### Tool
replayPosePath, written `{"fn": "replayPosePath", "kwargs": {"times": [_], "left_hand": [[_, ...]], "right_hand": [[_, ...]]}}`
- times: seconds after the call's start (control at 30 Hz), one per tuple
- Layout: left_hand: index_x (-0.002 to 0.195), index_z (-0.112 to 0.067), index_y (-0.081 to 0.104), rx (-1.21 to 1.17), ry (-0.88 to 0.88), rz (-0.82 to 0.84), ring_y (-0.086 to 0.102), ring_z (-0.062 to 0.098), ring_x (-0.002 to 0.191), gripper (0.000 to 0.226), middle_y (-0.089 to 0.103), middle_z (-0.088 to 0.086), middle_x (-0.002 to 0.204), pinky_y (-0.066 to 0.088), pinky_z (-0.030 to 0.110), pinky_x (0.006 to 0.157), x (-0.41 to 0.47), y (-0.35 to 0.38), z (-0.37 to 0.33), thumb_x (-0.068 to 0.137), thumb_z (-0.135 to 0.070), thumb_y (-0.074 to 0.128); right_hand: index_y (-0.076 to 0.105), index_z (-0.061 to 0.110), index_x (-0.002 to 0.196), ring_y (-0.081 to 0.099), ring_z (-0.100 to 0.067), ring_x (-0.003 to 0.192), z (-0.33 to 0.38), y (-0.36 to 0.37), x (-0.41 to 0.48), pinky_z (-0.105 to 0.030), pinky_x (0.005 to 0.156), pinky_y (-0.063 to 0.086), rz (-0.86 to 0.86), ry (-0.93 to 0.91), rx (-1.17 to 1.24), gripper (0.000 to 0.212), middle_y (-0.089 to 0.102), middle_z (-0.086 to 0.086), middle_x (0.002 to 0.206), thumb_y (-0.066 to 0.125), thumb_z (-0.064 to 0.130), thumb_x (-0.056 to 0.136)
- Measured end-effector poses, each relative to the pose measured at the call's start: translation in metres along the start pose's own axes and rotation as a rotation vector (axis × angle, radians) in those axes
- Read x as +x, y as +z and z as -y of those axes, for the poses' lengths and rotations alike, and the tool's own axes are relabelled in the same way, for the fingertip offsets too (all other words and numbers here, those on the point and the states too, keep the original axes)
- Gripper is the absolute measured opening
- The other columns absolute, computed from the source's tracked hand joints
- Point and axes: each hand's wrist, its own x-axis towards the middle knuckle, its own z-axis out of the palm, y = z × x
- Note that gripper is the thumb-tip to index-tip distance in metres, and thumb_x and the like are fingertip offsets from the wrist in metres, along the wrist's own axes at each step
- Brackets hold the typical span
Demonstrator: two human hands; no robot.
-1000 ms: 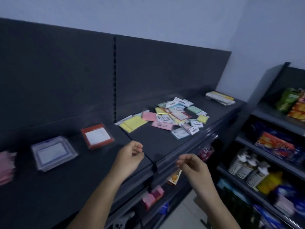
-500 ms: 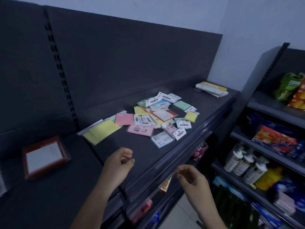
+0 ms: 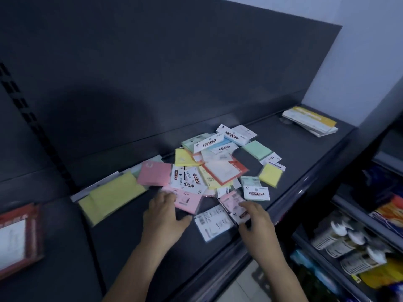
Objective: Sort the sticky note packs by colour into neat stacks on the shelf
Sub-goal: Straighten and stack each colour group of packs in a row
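Observation:
A jumble of sticky note packs (image 3: 218, 166) in yellow, pink, green, blue and orange lies on the dark shelf (image 3: 130, 247). My left hand (image 3: 163, 216) is at the pile's near edge, its fingers over a pink pack (image 3: 188, 201) and its thumb along that pack's near side. Further right, my right hand (image 3: 256, 221) curls round a second pink pack (image 3: 232, 201) with a white label. Between my hands a pack (image 3: 212, 223) lies white side up. A large yellow pack (image 3: 113, 192) lies left of the pile.
A red-framed pack (image 3: 17, 240) sits at the far left of the shelf. A flat stack of yellow-and-white packs (image 3: 309, 123) lies at the back right corner. Lower shelves on the right hold bottles (image 3: 340, 243) and snack bags (image 3: 390, 212).
The view has swung right and closer to the pile. Both hands reached forward from the shelf's front edge onto the near pink packs.

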Motion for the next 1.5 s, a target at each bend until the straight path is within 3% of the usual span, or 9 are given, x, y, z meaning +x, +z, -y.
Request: {"fn": "replayPosePath", "kwargs": {"times": [0.17, 0.33, 0.43, 0.57, 0.63, 0.93, 1.03, 1.2, 1.5], "left_hand": [[0.138, -0.025, 0.025, 0.085, -0.077, 0.073, 0.018, 0.019, 0.138, 0.081, 0.018, -0.003, 0.148, 0.020, 0.039, 0.111, 0.013, 0.009, -0.002, 0.075, -0.064, 0.059], [0.118, -0.028, 0.043, 0.029, -0.191, -0.063, 0.043, 0.014, 0.116, 0.062, 0.046, -0.006, 0.126, 0.037, 0.036, 0.099, 0.023, 0.000, -0.012, 0.072, -0.062, 0.063], [0.131, -0.026, 0.035, 0.096, -0.236, 0.016, 0.035, 0.016, 0.124, 0.082, 0.038, -0.006, 0.135, 0.032, 0.035, 0.101, 0.028, -0.002, -0.016, 0.066, -0.064, 0.067], [0.143, -0.023, 0.014, 0.221, -0.341, 0.076, 0.017, 0.018, 0.137, 0.109, 0.019, -0.004, 0.149, 0.022, 0.039, 0.108, 0.030, 0.008, -0.029, 0.060, -0.068, 0.068], [0.142, -0.021, 0.015, 0.241, -0.377, 0.088, 0.016, 0.019, 0.138, 0.110, 0.018, -0.004, 0.148, 0.022, 0.040, 0.109, 0.029, 0.012, -0.037, 0.058, -0.067, 0.069], [0.096, -0.021, 0.058, 0.252, -0.350, -0.498, 0.062, 0.031, 0.080, 0.020, 0.065, 0.005, 0.081, 0.034, 0.031, 0.058, 0.007, 0.007, -0.055, 0.087, -0.037, 0.052], [0.074, -0.005, 0.057, -0.236, -0.444, -0.721, 0.056, 0.026, 0.063, 0.036, 0.061, 0.013, 0.065, 0.041, 0.038, 0.058, -0.008, -0.001, -0.047, 0.090, -0.038, 0.056], [0.096, -0.012, 0.068, -1.149, -0.491, -0.975, 0.070, 0.014, 0.082, 0.016, 0.074, 0.002, 0.091, 0.053, 0.027, 0.066, -0.055, -0.029, -0.038, 0.092, -0.022, 0.056], [0.091, -0.015, 0.063, -1.236, -0.689, -1.300, 0.068, 0.009, 0.064, 0.010, 0.073, -0.002, 0.075, 0.052, 0.023, 0.054, -0.218, -0.079, 0.025, 0.090, -0.009, 0.055]], "right_hand": [[0.028, 0.036, 0.142, 0.021, -0.012, 0.136, -0.010, -0.011, 0.033, -0.049, 0.109, 0.019, 0.302, 0.023, -0.199, 0.064, 0.020, 0.015, 0.151, 0.057, 0.025, 0.086], [0.027, 0.029, 0.141, 0.039, -0.021, 0.124, -0.010, -0.015, 0.060, -0.040, 0.099, 0.031, 0.245, -0.118, -0.445, 0.071, 0.042, 0.005, 0.135, 0.058, 0.039, 0.077], [0.032, 0.029, 0.137, 0.046, -0.022, 0.116, -0.013, -0.018, 0.071, -0.036, 0.094, 0.035, 0.238, -0.174, -0.369, 0.069, 0.051, 0.003, 0.125, 0.054, 0.046, 0.074], [0.053, 0.031, 0.087, 0.051, -0.009, 0.064, -0.018, -0.032, 0.082, -0.025, 0.059, 0.040, 0.104, -0.303, -0.065, 0.015, 0.059, 0.007, 0.077, 0.051, 0.040, 0.075], [0.041, 0.029, 0.063, 0.040, -0.007, 0.045, -0.021, -0.036, 0.086, -0.016, 0.044, 0.030, 0.027, -0.351, 0.018, 0.021, 0.047, 0.006, 0.055, 0.050, 0.039, 0.079], [0.053, 0.025, 0.085, 0.054, -0.011, 0.062, -0.027, -0.026, 0.113, -0.014, 0.049, 0.040, 0.240, -0.247, 0.429, 0.022, 0.058, 0.007, 0.072, 0.067, 0.007, 0.081], [0.055, 0.033, 0.081, 0.058, -0.004, 0.070, -0.017, -0.020, 0.112, -0.010, 0.050, 0.042, 0.289, -0.198, 0.642, 0.030, 0.062, 0.012, 0.079, 0.070, 0.008, 0.078], [0.056, 0.032, 0.094, 0.065, -0.006, 0.069, 0.028, -0.007, 0.090, -0.011, 0.050, 0.047, 0.494, -0.181, 0.956, 0.032, 0.067, 0.014, 0.077, 0.058, 0.002, 0.082], [0.059, 0.020, 0.103, 0.066, -0.015, 0.083, 0.140, 0.051, -0.036, -0.020, 0.057, 0.053, 1.036, -0.267, 1.075, 0.038, 0.070, -0.002, 0.095, 0.052, -0.013, 0.085]]}}
